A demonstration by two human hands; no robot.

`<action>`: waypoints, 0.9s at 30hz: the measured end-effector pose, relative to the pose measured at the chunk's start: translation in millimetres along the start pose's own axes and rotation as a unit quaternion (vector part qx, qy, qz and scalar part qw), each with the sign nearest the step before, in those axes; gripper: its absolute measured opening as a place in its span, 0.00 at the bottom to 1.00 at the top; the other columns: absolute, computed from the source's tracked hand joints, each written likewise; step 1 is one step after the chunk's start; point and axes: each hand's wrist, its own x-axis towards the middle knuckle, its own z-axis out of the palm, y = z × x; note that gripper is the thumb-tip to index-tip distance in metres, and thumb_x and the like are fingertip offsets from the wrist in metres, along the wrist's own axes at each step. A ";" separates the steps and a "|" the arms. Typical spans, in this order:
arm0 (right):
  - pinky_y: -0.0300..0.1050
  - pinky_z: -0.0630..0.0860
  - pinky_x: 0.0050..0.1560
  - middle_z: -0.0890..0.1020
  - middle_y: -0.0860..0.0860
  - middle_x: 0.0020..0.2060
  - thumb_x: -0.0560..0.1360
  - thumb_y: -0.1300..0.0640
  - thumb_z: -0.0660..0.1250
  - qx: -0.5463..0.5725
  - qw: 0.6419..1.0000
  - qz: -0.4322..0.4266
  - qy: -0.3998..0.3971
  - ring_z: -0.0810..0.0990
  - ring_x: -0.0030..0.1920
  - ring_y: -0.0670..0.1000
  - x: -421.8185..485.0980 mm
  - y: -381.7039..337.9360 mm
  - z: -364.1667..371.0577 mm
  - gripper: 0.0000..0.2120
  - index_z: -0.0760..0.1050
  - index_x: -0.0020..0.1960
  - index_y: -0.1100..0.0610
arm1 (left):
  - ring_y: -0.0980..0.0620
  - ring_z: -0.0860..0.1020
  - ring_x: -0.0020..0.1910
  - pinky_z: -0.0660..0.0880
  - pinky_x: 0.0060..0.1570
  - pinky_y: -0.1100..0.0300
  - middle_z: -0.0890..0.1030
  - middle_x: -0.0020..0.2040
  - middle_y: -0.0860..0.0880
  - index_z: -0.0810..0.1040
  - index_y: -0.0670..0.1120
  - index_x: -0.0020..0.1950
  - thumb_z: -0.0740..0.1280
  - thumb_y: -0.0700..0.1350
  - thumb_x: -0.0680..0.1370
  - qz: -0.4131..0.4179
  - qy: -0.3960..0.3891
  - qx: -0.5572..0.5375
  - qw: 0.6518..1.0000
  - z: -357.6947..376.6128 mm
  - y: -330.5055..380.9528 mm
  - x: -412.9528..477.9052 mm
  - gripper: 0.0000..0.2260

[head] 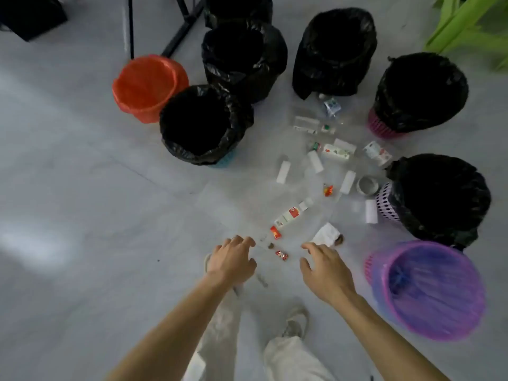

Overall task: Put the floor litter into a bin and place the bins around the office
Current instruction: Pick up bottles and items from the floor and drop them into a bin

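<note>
Litter lies scattered on the grey floor inside a ring of bins: white paper rolls [283, 172], a white and red carton [291, 214], small red wrappers [281, 254], a crumpled white paper [325, 233] and clear plastic bottles [306, 123]. My left hand [232, 259] hovers just left of the red wrappers, fingers relaxed, holding nothing. My right hand [325, 268] hovers just right of them, below the crumpled paper, also relaxed and holding nothing. A pink bin with a purple liner [428, 291] stands right beside my right hand.
Several bins with black liners [204, 123] circle the litter, plus an orange-lined bin [148, 88] at the left. A black stand's legs [181, 28] reach in at the top. A green plant [470, 20] sits top right. My legs and shoes [295, 321] are below.
</note>
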 end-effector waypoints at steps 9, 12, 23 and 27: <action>0.50 0.75 0.55 0.74 0.55 0.64 0.81 0.46 0.58 -0.087 0.987 0.036 -0.132 0.75 0.62 0.59 181.4 66.8 179.0 0.21 0.65 0.72 0.50 | 0.45 0.71 0.68 0.70 0.64 0.50 0.71 0.71 0.48 0.66 0.54 0.74 0.62 0.45 0.79 0.010 -0.069 0.011 0.997 147.1 -54.1 210.2 0.23; 0.52 0.75 0.56 0.72 0.55 0.64 0.81 0.48 0.60 -0.121 0.976 0.025 -0.178 0.75 0.61 0.60 231.4 81.5 241.6 0.21 0.63 0.72 0.50 | 0.45 0.73 0.66 0.74 0.59 0.50 0.71 0.70 0.48 0.68 0.55 0.73 0.64 0.45 0.79 0.006 -0.071 -0.009 0.997 197.5 -75.1 264.6 0.22; 0.55 0.76 0.59 0.74 0.60 0.61 0.79 0.61 0.61 -0.154 0.976 -0.008 -0.152 0.78 0.60 0.63 290.9 122.7 331.4 0.18 0.67 0.69 0.56 | 0.45 0.68 0.67 0.77 0.57 0.50 0.62 0.68 0.49 0.73 0.55 0.64 0.74 0.55 0.73 0.049 0.017 -0.085 0.995 318.7 -89.5 320.4 0.22; 0.54 0.74 0.60 0.76 0.60 0.60 0.78 0.63 0.61 -0.145 0.979 0.012 -0.144 0.77 0.61 0.63 294.9 130.6 313.6 0.14 0.70 0.63 0.59 | 0.44 0.70 0.66 0.79 0.53 0.49 0.64 0.67 0.48 0.71 0.53 0.67 0.70 0.55 0.77 0.020 0.047 -0.094 0.994 323.4 -86.0 320.5 0.20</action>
